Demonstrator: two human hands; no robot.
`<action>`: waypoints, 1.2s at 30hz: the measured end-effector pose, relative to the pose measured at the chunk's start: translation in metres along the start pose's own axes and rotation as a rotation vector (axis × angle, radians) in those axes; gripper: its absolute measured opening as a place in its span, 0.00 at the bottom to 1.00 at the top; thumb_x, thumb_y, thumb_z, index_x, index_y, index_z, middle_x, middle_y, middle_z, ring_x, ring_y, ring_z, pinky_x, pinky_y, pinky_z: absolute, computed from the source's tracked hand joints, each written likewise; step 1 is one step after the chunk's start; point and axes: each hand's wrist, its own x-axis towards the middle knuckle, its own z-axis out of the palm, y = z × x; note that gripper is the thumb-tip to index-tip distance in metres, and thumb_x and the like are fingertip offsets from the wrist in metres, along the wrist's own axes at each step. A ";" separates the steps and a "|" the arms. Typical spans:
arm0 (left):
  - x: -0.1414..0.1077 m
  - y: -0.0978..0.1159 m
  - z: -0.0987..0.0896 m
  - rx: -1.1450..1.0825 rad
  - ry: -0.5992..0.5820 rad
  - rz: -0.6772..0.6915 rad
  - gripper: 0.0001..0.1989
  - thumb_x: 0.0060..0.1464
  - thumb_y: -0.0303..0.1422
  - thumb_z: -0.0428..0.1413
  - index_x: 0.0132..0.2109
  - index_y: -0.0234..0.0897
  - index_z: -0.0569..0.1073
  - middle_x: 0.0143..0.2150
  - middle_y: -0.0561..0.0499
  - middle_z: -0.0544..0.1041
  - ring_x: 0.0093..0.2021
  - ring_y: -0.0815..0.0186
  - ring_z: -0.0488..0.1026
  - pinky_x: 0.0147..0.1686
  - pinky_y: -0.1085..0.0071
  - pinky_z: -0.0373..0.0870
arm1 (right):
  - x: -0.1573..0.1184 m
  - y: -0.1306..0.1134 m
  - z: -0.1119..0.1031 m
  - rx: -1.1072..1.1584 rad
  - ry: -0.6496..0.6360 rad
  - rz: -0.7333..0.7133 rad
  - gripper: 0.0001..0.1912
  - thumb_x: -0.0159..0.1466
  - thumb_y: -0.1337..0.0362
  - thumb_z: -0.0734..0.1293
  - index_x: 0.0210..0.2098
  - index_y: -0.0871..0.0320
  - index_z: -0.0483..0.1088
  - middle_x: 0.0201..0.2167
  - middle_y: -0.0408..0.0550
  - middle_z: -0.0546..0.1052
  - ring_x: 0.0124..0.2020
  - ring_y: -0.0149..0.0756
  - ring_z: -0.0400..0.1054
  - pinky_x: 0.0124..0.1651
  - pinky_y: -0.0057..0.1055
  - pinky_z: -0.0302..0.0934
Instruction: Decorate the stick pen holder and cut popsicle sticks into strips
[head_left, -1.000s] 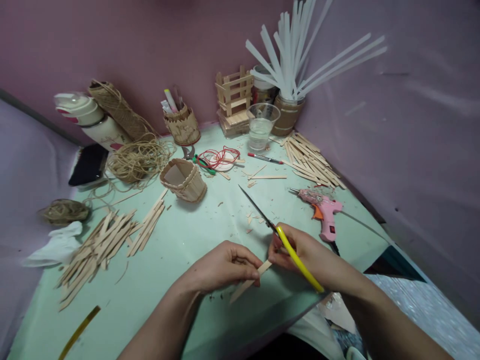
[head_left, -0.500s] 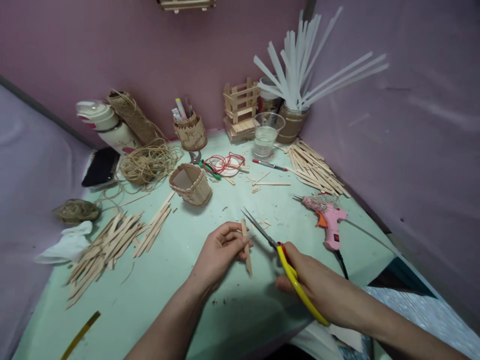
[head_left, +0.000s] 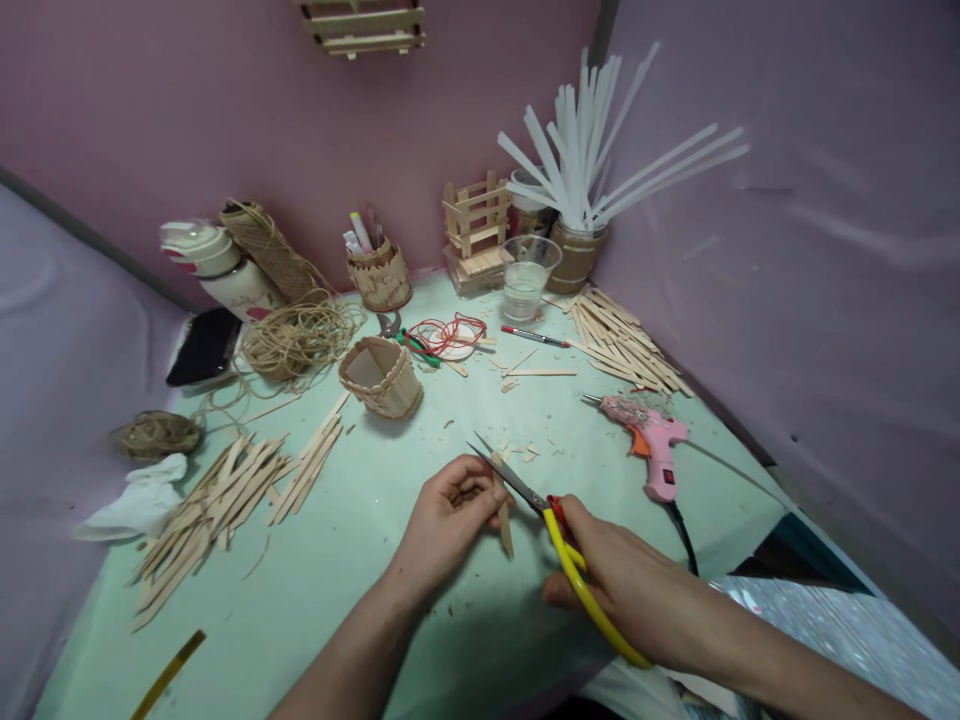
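Over the table (head_left: 345,560), your right hand (head_left: 622,580) is wrapped around the scissors (head_left: 559,540), and your left hand (head_left: 450,510) pinches a wooden stick (head_left: 505,530), its fingers hiding part of it. The slightly open blades, clear of the stick a moment ago, now cross its upper end. The pink glue gun (head_left: 652,430) lies to your right, a small wooden basket (head_left: 397,390) stands beyond your left hand, and wood scraps (head_left: 529,452) lie near the blades.

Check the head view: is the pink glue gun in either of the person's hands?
No, the glue gun lies on the table, while the right hand holds yellow-handled scissors.
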 end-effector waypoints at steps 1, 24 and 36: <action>-0.001 -0.001 0.000 -0.006 0.002 -0.005 0.08 0.51 0.34 0.59 0.34 0.34 0.69 0.27 0.53 0.72 0.27 0.72 0.69 0.29 0.75 0.68 | 0.000 0.000 0.000 -0.002 0.001 0.004 0.16 0.58 0.55 0.66 0.37 0.54 0.55 0.32 0.44 0.70 0.31 0.35 0.62 0.31 0.29 0.51; -0.005 0.002 0.005 -0.010 -0.019 -0.060 0.10 0.51 0.36 0.60 0.32 0.33 0.72 0.28 0.51 0.72 0.27 0.71 0.68 0.30 0.73 0.67 | -0.006 -0.004 -0.003 0.006 -0.067 0.042 0.15 0.59 0.53 0.65 0.36 0.54 0.57 0.30 0.44 0.72 0.31 0.37 0.65 0.32 0.31 0.53; -0.006 0.002 0.008 -0.056 -0.031 -0.112 0.10 0.50 0.37 0.59 0.32 0.33 0.71 0.28 0.50 0.75 0.26 0.72 0.67 0.31 0.74 0.64 | -0.001 -0.007 0.002 0.069 -0.078 0.047 0.12 0.63 0.55 0.60 0.32 0.55 0.55 0.26 0.42 0.68 0.25 0.31 0.59 0.27 0.28 0.50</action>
